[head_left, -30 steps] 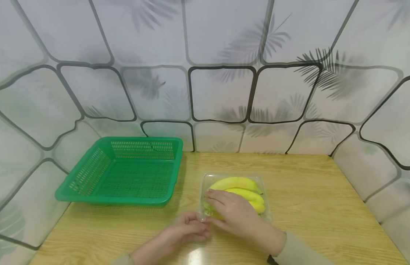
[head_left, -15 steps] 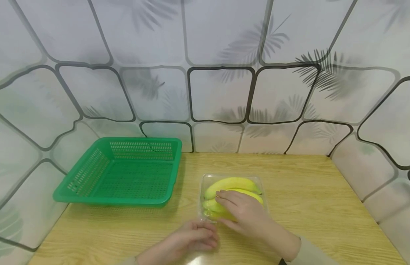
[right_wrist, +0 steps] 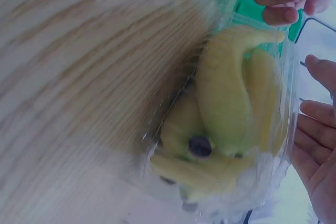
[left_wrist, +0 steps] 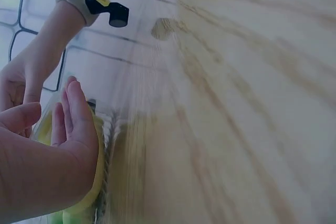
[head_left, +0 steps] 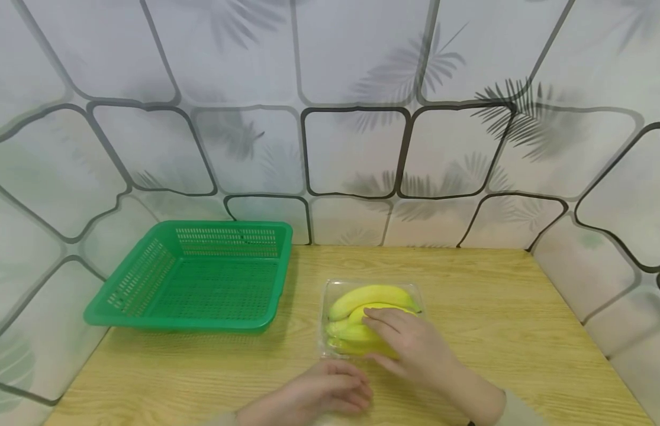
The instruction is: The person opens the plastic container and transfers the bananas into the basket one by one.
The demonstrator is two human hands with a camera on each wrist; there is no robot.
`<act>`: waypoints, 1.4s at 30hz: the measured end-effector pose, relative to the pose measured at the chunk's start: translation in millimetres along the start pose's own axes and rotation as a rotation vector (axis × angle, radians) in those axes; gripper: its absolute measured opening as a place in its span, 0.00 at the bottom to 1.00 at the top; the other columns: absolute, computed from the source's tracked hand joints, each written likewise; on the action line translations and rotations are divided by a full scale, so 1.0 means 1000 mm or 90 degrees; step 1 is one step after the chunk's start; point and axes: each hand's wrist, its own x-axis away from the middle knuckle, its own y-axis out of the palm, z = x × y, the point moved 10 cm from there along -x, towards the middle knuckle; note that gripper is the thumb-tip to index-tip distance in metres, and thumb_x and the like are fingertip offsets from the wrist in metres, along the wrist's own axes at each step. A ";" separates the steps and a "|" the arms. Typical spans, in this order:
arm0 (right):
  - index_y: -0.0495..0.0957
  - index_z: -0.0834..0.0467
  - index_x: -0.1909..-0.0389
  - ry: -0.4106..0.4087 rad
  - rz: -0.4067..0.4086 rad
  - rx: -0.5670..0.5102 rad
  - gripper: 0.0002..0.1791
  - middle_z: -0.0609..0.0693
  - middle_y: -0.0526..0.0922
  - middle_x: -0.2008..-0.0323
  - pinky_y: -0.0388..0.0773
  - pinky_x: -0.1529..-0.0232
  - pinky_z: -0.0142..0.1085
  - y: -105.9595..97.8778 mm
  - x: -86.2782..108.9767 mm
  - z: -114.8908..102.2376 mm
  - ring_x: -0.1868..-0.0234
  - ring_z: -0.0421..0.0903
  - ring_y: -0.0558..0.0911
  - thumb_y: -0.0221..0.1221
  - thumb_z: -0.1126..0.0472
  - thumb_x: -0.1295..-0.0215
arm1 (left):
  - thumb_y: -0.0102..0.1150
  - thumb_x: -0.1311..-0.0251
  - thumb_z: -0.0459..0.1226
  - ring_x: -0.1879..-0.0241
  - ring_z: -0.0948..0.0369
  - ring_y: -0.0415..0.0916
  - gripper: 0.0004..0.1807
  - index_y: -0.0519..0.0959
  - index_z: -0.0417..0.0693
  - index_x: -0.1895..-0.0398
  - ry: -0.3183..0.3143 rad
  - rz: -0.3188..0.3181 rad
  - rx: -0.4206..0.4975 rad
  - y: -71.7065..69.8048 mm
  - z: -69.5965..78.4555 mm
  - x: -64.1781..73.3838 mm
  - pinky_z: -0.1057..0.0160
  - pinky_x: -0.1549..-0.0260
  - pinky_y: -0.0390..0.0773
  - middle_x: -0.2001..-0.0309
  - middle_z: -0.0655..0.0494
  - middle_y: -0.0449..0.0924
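Note:
Several yellow bananas [head_left: 369, 296] lie inside a clear plastic box [head_left: 332, 288], seen through its top in the head view. My right hand [head_left: 412, 346] is over the right front part of the box, fingers extended across it. In the right wrist view the palm and fingers [right_wrist: 315, 132] face the box's clear wall [right_wrist: 286, 103], with the bananas [right_wrist: 226, 87] behind it. My left hand [head_left: 330, 387] is in front of the box's near edge, fingers loosely bent with nothing in them. The left wrist view shows that hand [left_wrist: 58, 150] overlapping the box.
A green plastic basket [head_left: 218, 324] with slotted sides stands at the left of the wooden table [head_left: 495, 307]. Patterned wall covering [head_left: 356, 154] rises behind the table and along both sides.
Both hands have shifted to the right. The right hand has slid across the top of the box, uncovering more bananas; the left hand has come away from the box's near left corner.

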 end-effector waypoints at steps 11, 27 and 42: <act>0.85 0.61 0.43 0.004 0.022 -0.006 0.28 0.53 0.89 0.45 0.89 0.49 0.43 -0.017 0.015 0.020 0.49 0.51 0.89 0.61 0.41 0.24 | 0.56 0.23 0.38 0.53 0.65 0.88 0.25 0.74 0.23 0.35 -0.011 -0.025 0.022 0.020 -0.007 -0.017 0.60 0.42 0.87 0.50 0.57 0.90; 0.84 0.60 0.39 0.069 -0.031 -0.024 0.36 0.50 0.87 0.40 0.86 0.45 0.42 -0.029 0.040 0.051 0.45 0.48 0.88 0.48 0.33 0.20 | 0.55 0.22 0.40 0.47 0.63 0.86 0.23 0.76 0.31 0.33 -0.017 -0.030 0.079 0.035 -0.008 -0.031 0.53 0.32 0.81 0.46 0.56 0.89; 0.82 0.58 0.36 0.096 -0.043 -0.033 0.35 0.48 0.86 0.39 0.75 0.32 0.27 -0.028 0.062 0.061 0.44 0.48 0.87 0.50 0.33 0.21 | 0.53 0.22 0.39 0.34 0.47 0.80 0.28 0.68 0.29 0.27 -0.022 -0.016 0.102 0.043 -0.013 -0.050 0.48 0.28 0.77 0.34 0.37 0.81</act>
